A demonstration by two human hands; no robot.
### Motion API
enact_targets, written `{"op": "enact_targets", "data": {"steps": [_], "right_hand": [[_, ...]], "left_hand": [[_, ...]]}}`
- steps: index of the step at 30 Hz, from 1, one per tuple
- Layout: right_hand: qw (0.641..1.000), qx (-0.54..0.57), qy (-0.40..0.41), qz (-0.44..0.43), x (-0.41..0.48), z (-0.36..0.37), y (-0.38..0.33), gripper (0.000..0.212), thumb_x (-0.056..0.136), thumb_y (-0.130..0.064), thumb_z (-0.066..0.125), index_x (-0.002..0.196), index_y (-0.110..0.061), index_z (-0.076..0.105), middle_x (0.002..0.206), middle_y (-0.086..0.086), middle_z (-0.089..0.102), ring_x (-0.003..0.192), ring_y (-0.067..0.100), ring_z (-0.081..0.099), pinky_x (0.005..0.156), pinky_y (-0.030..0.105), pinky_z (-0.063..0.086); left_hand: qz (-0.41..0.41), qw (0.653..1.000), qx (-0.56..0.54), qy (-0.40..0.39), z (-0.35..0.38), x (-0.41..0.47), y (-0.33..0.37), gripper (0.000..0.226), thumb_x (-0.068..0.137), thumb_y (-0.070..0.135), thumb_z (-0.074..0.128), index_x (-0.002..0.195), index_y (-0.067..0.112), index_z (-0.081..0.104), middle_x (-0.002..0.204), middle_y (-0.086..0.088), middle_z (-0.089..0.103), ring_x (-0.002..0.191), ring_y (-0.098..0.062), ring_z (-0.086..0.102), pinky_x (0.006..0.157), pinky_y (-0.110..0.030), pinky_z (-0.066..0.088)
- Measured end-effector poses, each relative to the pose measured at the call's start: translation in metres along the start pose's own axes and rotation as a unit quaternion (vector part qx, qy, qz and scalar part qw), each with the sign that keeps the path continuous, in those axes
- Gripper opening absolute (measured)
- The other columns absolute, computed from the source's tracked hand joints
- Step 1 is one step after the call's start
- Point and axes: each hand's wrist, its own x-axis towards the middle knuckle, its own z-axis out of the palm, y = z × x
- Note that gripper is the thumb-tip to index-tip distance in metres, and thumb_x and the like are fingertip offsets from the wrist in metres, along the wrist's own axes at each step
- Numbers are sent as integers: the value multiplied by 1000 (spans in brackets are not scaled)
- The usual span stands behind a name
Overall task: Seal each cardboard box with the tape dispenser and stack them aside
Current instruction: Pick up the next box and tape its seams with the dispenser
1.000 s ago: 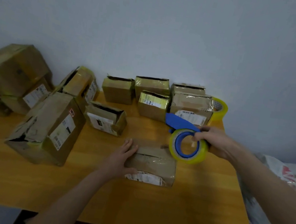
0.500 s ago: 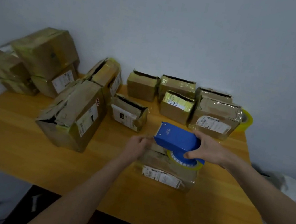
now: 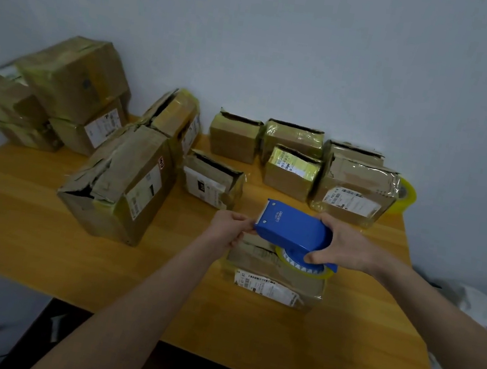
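On the crumpled box point(image 3: 259, 261), right fingers point(image 3: 312, 259) grip the blue dispenser point(image 3: 295, 231), left fingers point(image 3: 245, 225) pinch its front.

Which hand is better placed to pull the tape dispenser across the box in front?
Right. The right hand grips the tape dispenser above the box; the left hand only pinches at its front end.

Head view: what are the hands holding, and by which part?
The right hand grips the blue tape dispenser by its rear end; the left hand pinches its front cutter end.
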Motion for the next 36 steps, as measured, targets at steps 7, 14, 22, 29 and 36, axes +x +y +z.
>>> {"op": "enact_targets", "data": {"steps": [7, 14, 22, 29, 36], "right_hand": [[997, -61, 16, -44, 6, 4, -12, 69, 72, -23, 79, 126, -37, 39, 107, -12, 56, 94, 8, 59, 72, 16, 47], [993, -109, 14, -49, 4, -9, -6, 61, 73, -26, 79, 122, -37, 45, 106, -8, 59, 94, 13, 60, 82, 30, 52], [984, -173, -6, -39, 7, -15, -13, 57, 71, -37, 75, 120, -39, 46, 103, -9, 59, 94, 15, 59, 85, 38, 54], [975, -222, -2, -21, 14, 1, -17, 64, 73, -44, 70, 131, -37, 44, 102, -8, 60, 92, 16, 59, 80, 35, 54], [974, -223, 17, -20, 15, 8, -12, 69, 74, -48, 69, 135, -34, 42, 101, -6, 60, 89, 16, 59, 74, 28, 51]], "left_hand": [[65, 993, 63, 70, -8, -3, 1, 13, 90, 27, 64, 85, 16, 68, 67, 5, 65, 61, -7, 45, 51, -20, 36], [93, 979, 116, 141, -41, 3, -16, 17, 88, 26, 66, 75, 15, 67, 73, 0, 66, 58, -10, 48, 54, -23, 39], [100, 959, 188, 185, -32, 16, -35, 24, 87, 29, 67, 64, 22, 64, 66, 6, 66, 67, -10, 59, 67, -29, 48], [56, 956, 217, 189, -20, 33, -61, 31, 89, 27, 66, 59, 20, 61, 70, -1, 68, 63, -10, 58, 67, -32, 50], [41, 833, 546, 75, -25, 25, -60, 42, 101, 44, 32, 133, 24, 52, 120, -6, 61, 105, -22, 58, 79, -34, 48]]}}
